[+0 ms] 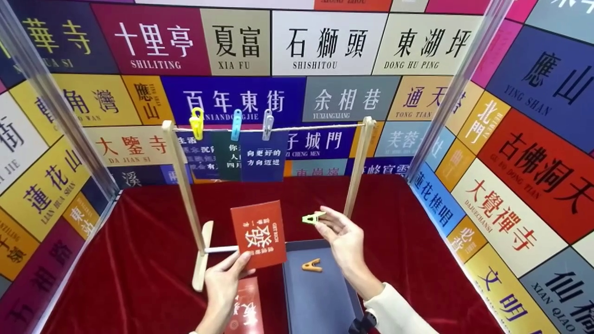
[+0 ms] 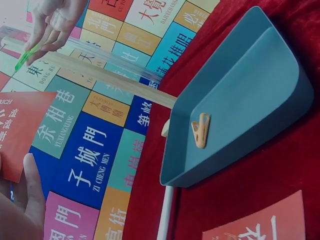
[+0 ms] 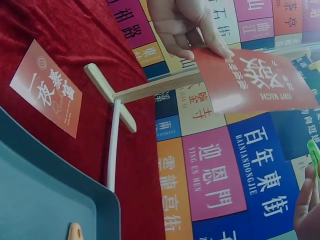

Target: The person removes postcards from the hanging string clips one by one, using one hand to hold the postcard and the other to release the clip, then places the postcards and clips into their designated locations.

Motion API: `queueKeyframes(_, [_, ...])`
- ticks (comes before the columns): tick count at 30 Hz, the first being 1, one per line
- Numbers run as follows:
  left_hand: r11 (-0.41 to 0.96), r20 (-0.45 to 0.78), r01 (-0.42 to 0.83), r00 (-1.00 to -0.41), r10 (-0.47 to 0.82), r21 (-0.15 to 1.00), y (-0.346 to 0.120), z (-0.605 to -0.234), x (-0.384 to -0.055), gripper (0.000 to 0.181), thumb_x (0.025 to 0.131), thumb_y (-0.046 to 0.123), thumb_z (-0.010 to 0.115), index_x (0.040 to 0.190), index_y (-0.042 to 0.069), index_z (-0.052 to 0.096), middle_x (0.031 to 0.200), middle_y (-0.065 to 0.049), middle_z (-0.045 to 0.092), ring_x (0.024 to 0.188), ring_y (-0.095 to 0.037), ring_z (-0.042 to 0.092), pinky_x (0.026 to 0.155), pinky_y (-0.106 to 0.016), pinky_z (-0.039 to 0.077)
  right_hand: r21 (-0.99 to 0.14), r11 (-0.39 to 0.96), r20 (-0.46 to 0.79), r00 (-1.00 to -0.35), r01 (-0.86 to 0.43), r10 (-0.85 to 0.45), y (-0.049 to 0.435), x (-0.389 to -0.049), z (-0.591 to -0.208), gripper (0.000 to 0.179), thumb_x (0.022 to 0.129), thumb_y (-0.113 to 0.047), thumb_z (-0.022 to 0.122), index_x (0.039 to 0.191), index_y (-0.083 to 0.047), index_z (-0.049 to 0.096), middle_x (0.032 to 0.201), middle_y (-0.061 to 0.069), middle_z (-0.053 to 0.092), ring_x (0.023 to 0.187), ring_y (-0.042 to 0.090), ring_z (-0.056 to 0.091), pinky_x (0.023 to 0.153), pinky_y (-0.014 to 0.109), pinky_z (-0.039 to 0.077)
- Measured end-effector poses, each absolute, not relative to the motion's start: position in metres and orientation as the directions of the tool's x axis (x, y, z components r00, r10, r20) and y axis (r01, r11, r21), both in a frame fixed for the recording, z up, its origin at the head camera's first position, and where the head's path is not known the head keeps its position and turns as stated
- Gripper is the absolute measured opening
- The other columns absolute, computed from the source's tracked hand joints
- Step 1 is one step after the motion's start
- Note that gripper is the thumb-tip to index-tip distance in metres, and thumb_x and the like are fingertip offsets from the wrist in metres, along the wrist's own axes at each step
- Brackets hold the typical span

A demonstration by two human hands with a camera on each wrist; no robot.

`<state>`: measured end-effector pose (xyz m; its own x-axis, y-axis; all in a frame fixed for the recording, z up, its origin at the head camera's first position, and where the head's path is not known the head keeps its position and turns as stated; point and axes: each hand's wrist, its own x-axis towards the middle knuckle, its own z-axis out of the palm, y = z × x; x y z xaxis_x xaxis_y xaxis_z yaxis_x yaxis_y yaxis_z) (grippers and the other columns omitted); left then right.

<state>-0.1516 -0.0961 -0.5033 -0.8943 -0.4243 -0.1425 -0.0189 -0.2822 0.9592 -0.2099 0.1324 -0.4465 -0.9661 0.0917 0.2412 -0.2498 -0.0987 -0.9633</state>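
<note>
My left hand (image 1: 220, 280) pinches a red card (image 1: 259, 234) by its lower edge, holding it up in front of the wooden rack; the white lettering appears upside down in the head view. To the right, my right hand (image 1: 345, 243) holds a small light green clothespin (image 1: 312, 218) between thumb and fingers, apart from the card. The right wrist view shows the card (image 3: 255, 80) pinched at one end, with the green clothespin (image 3: 314, 150) at the frame's edge. Above, a string (image 1: 320, 126) carries dark cards (image 1: 262, 172) under yellow (image 1: 196, 123), blue (image 1: 236, 124) and grey-blue clothespins (image 1: 267, 124).
A blue-grey tray (image 1: 318, 301) lies below my hands with an orange clothespin (image 1: 312, 265) inside. Left of it another red card (image 1: 249, 304) lies on the red velvet cloth (image 1: 134, 250). Wooden posts (image 1: 359, 162) hold the string; a lettered wall stands behind.
</note>
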Motion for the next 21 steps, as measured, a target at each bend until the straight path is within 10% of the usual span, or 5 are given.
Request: queueKeyframes(21, [-0.225,-0.208,-0.117,-0.874,-0.440,0.967,-0.107,-0.544,-0.134,0.047,0.085,0.014,0.081,0.122,-0.010,0.065,0.094,-0.018,0.077,0.064,-0.011,0.074,0.069,-0.022,0.063,-0.979,-0.059,0.186,-0.976,-0.193,0.114,0.129,-0.207,-0.480,0.042,0.085,0.008,0.073,0.126,0.011,0.063,0.113,0.025,0.072,0.090,0.004,0.072,0.084,0.018,0.060])
